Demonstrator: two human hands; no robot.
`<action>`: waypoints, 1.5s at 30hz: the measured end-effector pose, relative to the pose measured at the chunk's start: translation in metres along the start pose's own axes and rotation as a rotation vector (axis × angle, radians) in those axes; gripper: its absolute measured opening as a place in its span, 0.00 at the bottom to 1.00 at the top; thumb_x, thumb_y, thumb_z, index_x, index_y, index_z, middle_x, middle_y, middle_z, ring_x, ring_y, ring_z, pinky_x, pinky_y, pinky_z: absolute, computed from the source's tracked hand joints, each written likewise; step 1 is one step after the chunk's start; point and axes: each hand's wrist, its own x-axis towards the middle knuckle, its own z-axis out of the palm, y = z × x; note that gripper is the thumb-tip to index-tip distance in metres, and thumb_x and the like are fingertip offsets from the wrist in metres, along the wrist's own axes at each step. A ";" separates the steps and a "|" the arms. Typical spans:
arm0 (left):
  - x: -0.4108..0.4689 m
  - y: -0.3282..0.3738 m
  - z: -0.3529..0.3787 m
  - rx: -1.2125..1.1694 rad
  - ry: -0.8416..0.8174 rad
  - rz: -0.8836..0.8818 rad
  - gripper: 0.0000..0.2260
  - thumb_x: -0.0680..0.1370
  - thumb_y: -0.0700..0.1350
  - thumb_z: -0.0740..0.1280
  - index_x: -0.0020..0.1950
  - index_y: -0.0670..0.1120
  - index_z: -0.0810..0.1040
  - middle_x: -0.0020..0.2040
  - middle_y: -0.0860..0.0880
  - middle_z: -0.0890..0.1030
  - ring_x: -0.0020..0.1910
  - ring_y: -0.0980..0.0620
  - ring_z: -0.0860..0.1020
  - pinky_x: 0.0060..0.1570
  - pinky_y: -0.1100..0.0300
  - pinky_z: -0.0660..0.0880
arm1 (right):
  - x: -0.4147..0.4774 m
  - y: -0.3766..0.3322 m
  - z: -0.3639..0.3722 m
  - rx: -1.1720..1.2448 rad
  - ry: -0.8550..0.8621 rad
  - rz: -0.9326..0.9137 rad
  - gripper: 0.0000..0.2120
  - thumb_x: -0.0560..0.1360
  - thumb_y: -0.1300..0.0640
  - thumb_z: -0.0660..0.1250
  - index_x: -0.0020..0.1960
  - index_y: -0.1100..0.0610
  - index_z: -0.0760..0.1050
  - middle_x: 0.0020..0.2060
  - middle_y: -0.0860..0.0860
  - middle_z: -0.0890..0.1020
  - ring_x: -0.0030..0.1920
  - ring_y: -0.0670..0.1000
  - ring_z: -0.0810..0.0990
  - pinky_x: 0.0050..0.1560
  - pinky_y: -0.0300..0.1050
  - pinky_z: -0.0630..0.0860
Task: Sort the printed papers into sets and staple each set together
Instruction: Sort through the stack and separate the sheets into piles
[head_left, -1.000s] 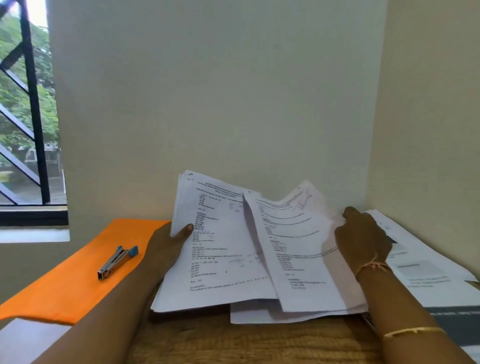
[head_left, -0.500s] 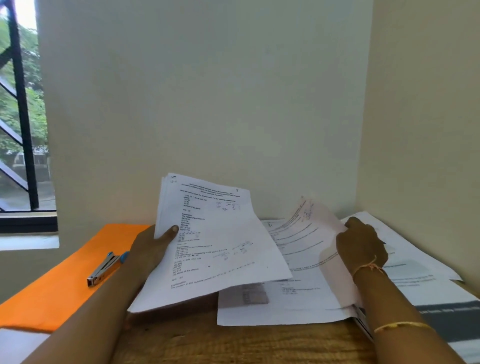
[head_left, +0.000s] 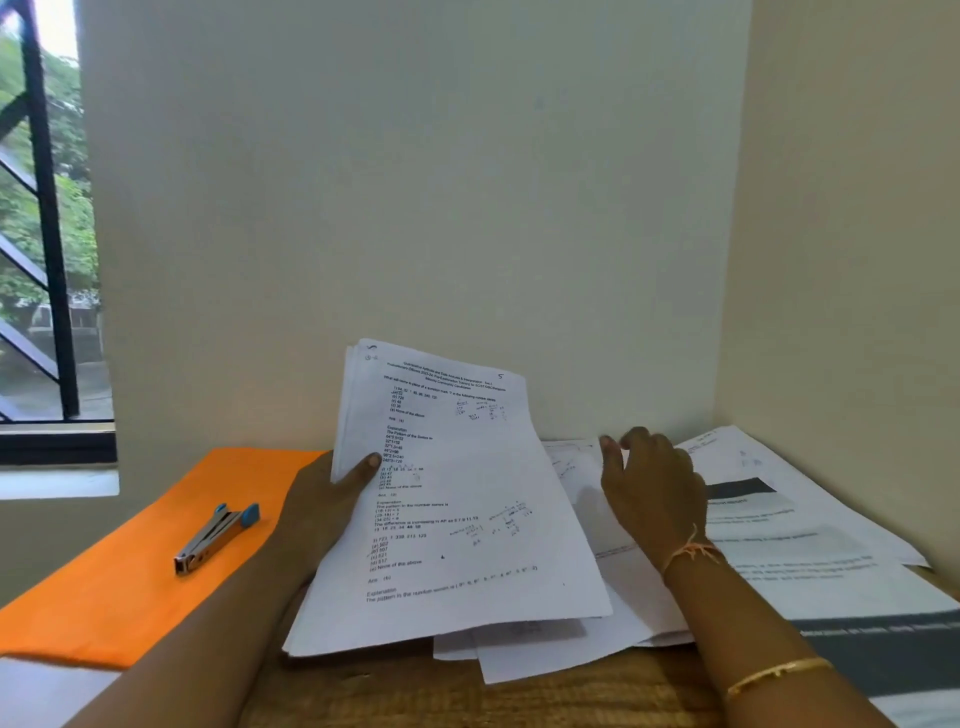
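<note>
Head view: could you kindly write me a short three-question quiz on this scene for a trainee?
1. True or false: the stapler lies on the orange sheet, touched by neither hand.
2. What does the left hand hold? A the stapler; B a sheaf of printed papers; C nothing.
3. Which hand is over the loose papers near the corner?
Key: 1 true; 2 B; 3 the right hand.

Stack of papers (head_left: 467, 519) gripped at its left edge by the left hand (head_left: 322, 512), stapler (head_left: 215, 538) left of the stack on a mat (head_left: 119, 587), loose sheets (head_left: 779, 587) beneath and right of the stack, right hand (head_left: 649, 499) over them, window (head_left: 47, 260) far left, wall (head_left: 415, 208) behind.
</note>
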 end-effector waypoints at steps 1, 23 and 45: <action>0.000 0.000 0.000 0.003 0.006 0.014 0.05 0.77 0.48 0.65 0.45 0.48 0.76 0.39 0.53 0.79 0.37 0.57 0.77 0.29 0.69 0.70 | 0.000 -0.005 -0.002 0.170 -0.042 -0.008 0.20 0.80 0.42 0.54 0.53 0.57 0.75 0.49 0.55 0.80 0.52 0.57 0.78 0.51 0.49 0.73; 0.002 0.004 0.003 -0.131 0.021 0.004 0.09 0.79 0.49 0.62 0.55 0.46 0.75 0.44 0.54 0.79 0.43 0.53 0.78 0.36 0.66 0.72 | -0.010 -0.029 -0.001 0.588 -0.341 0.020 0.19 0.80 0.56 0.57 0.31 0.58 0.64 0.29 0.52 0.70 0.32 0.50 0.68 0.33 0.44 0.62; 0.016 -0.001 -0.024 0.034 0.207 0.002 0.17 0.81 0.50 0.59 0.63 0.41 0.75 0.60 0.40 0.78 0.51 0.47 0.74 0.49 0.56 0.67 | 0.014 0.034 -0.022 -0.147 -0.066 0.166 0.10 0.77 0.60 0.58 0.51 0.56 0.77 0.52 0.56 0.80 0.54 0.59 0.78 0.50 0.46 0.67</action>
